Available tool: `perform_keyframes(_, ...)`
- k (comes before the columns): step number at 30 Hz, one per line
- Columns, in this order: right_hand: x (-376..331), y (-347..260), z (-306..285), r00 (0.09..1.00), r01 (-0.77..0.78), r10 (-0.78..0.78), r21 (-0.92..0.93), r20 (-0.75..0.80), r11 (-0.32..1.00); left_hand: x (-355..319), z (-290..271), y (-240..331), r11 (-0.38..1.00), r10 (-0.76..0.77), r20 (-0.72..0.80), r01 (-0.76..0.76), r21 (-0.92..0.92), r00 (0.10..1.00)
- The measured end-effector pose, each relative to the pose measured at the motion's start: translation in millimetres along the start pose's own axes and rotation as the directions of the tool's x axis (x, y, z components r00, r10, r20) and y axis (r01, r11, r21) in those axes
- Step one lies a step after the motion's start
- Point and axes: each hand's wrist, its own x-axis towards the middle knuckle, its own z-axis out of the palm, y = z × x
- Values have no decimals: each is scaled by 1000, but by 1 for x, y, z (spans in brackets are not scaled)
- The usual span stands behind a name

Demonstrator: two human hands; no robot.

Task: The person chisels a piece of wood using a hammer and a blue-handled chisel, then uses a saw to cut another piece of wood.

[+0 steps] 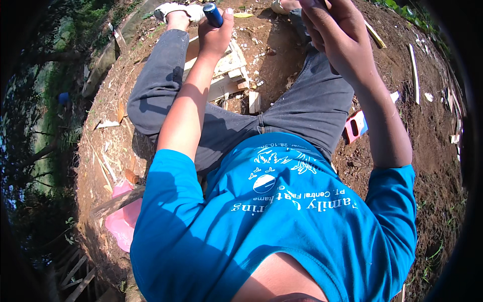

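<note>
My left hand (215, 38) is closed around a dark blue cylinder (213, 16), which looks like a handle with a rounded end; the thumb points up along it. Raised at the upper right, my right hand (344, 38) has curled fingers that run past the top edge. A dark bit shows at its fingertips, too cut off to name. Between my legs, just nearer than my left hand, lies a low stack of pale wooden pieces (229, 70). One short wooden block (254, 102) is at its near end.
Brown soil with wood chips surrounds me. Beside my right thigh lies a pink, white and blue flat thing (356, 127) with an oval hole. To my left, a wooden branch (118, 201) crosses a pink plastic sheet (121, 232). A long pale stick (414, 74) lies farther right.
</note>
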Motion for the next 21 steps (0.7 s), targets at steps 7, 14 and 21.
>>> perform_keyframes(7,16,-2,-3,949,257,-114,-513,294,819,-5,6,4,994,-40,23,42,-99,999)
perform_keyframes(14,19,-5,5,939,276,-52,-657,340,702,-5,7,7,999,-34,30,35,-39,999)
perform_keyframes(21,13,3,5,945,205,98,-795,313,570,-5,10,13,995,-97,16,97,-16,995)
